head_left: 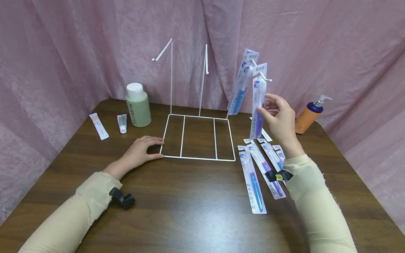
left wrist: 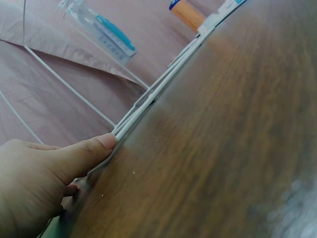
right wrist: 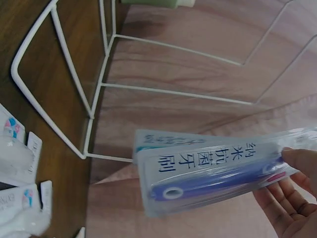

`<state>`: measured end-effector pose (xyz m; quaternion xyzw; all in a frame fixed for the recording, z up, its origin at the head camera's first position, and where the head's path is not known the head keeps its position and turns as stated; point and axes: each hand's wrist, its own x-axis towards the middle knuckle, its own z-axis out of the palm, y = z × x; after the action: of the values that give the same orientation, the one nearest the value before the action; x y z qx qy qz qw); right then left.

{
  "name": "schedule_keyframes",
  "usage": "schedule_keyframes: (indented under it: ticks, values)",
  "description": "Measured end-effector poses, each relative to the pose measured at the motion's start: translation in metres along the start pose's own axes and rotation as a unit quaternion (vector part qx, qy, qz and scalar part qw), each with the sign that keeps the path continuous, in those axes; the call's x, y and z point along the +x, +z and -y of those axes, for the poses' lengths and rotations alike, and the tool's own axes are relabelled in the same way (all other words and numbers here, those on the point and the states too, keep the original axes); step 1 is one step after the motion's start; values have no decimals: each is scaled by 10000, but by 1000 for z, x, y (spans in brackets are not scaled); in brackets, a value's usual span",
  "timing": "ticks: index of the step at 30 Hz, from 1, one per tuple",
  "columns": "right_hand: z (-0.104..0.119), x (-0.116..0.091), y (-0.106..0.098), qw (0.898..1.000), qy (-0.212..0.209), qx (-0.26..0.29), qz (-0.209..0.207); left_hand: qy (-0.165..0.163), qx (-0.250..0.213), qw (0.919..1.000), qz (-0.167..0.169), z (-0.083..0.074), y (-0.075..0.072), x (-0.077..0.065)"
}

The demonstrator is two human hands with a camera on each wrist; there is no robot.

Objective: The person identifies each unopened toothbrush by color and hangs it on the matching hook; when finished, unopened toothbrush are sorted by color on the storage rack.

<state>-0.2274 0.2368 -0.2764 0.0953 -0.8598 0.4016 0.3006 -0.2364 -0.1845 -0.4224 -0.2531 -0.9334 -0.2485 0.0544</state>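
Note:
My right hand (head_left: 278, 114) pinches a packaged toothbrush with a purple handle (right wrist: 218, 181) between thumb and fingers. In the head view its top card overlaps the tip of the right hook (head_left: 266, 78) of a white wire rack (head_left: 202, 159). Behind it on that hook hang blue-handled packaged toothbrushes (head_left: 239, 96). At the rack's front left corner, my left hand (head_left: 139, 153) touches the base wire with extended thumb and fingertips; the thumb (left wrist: 94, 148) lies along the wire in the left wrist view. The middle hook (head_left: 207, 63) and left hook (head_left: 162, 49) hold nothing.
Several packaged toothbrushes (head_left: 253, 182) lie on the table right of the rack, partly under my right wrist. Left of it stand a green bottle (head_left: 139, 107) and a small white tube (head_left: 122, 123), near a flat sachet (head_left: 98, 125). An orange pump bottle (head_left: 307, 117) stands far right.

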Motion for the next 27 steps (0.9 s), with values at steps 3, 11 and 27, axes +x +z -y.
schedule_keyframes:
  ticks: [3,11,27]
  values:
    - [-4,5,11,9996,112,233,-129,29,-7,10000,-15,0,0,0]
    - [-10,21,33,9980,281,326,-473,56,-1,10000,-42,1,1,0]
    - [-20,40,56,9937,544,800,-562,43,-17,10000,-50,0,2,0]
